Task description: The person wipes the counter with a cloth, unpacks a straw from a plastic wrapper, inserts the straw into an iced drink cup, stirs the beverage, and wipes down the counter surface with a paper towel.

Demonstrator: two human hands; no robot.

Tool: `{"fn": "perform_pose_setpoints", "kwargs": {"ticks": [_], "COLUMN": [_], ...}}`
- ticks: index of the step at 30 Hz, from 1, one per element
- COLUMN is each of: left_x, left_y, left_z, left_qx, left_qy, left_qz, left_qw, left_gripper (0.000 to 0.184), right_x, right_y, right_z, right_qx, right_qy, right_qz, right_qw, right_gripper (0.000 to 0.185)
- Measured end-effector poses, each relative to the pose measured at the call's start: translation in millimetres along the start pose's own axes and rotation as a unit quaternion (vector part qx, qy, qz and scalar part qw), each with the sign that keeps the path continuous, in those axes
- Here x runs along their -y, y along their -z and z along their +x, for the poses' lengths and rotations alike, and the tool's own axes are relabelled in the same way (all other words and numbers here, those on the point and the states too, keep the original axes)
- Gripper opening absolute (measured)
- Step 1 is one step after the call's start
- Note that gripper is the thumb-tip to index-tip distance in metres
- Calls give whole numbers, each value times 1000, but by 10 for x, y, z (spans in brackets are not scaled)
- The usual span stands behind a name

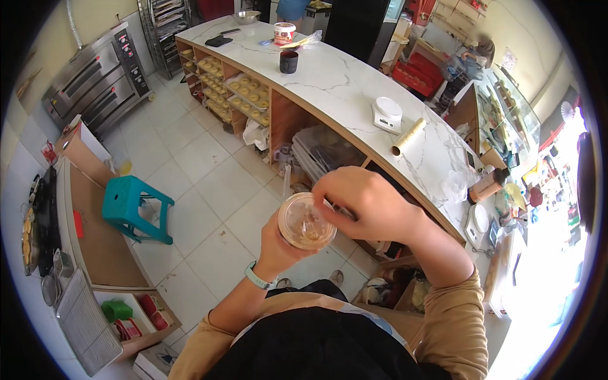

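Note:
My left hand [277, 246], with a pale band on its wrist, is wrapped round a clear plastic cup [297, 223] in front of my body. Ice or clear lumps and some brownish liquid show through its round top. A thin translucent straw-like stick [287, 180] rises beside the cup's far left side. Over the cup's right rim is my right hand [364, 201], its fingers curled and pressed together. What the right fingers pinch, if anything, is hidden by the hand.
A long marble-topped counter [335, 85] runs ahead, bearing a white scale [387, 114], a film roll [409, 137] and a dark cup [289, 62]. Trays of dough [249, 92] sit beneath. A teal stool [130, 202] stands left; an oven [104, 79] stands behind. Another person [478, 54] is far right.

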State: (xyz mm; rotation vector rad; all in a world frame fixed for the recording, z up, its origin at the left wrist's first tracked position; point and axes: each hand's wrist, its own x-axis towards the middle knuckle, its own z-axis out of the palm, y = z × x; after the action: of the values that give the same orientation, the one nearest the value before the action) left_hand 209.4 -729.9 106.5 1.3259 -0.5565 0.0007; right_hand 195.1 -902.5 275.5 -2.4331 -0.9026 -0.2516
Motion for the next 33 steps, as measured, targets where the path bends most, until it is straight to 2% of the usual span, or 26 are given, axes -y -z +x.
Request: {"fn": "perform_pose_setpoints", "kwargs": {"ticks": [2, 4, 5, 8, 11, 20, 24, 27, 31, 32, 33], "left_x": [-7, -2, -19, -52, -15, -12, -53, -96, -156, -187, -225], "left_y": [13, 49, 53, 65, 85, 64, 31, 14, 11, -4, -31], "left_z": [4, -9, -8, -9, -28, -52, -57, -65, -80, -76, -61], "left_qx": [-2, -1, -4, -10, -6, 5, 17, 22, 18, 19, 21], "left_qy": [0, -6, -12, -24, -22, -19, -20, -21, -9, -5, -1], "left_qz": [-9, 9, 11, 21, 29, 30, 27, 34, 24, 22, 20], "left_qw": [1000, 1000, 1000, 999, 999, 999, 999, 999, 1000, 1000, 1000], "left_gripper": [80, 79, 79, 79, 79, 79, 77, 75, 73, 73, 73], "right_x": [95, 202, 123, 160, 180, 272, 363, 365, 465, 434, 431], "right_y": [132, 236, 193, 277, 243, 208, 191, 215, 54, -44, -74], "right_z": [-32, -108, -162, -307, -315, -292, -263, -259, -244, -261, -257], "right_qx": [-53, -118, -158, -172, -179, -173, -138, -165, -72, -55, -24], "right_qy": [-97, -180, -105, -119, -86, -91, -92, -120, -104, -74, -95], "right_qz": [136, 276, 314, 382, 372, 396, 360, 369, 240, 218, 234], "right_qw": [985, 937, 930, 900, 907, 897, 918, 907, 963, 972, 967], "right_gripper": [15, 15, 17, 24, 27, 25, 25, 25, 27, 28, 26]}}
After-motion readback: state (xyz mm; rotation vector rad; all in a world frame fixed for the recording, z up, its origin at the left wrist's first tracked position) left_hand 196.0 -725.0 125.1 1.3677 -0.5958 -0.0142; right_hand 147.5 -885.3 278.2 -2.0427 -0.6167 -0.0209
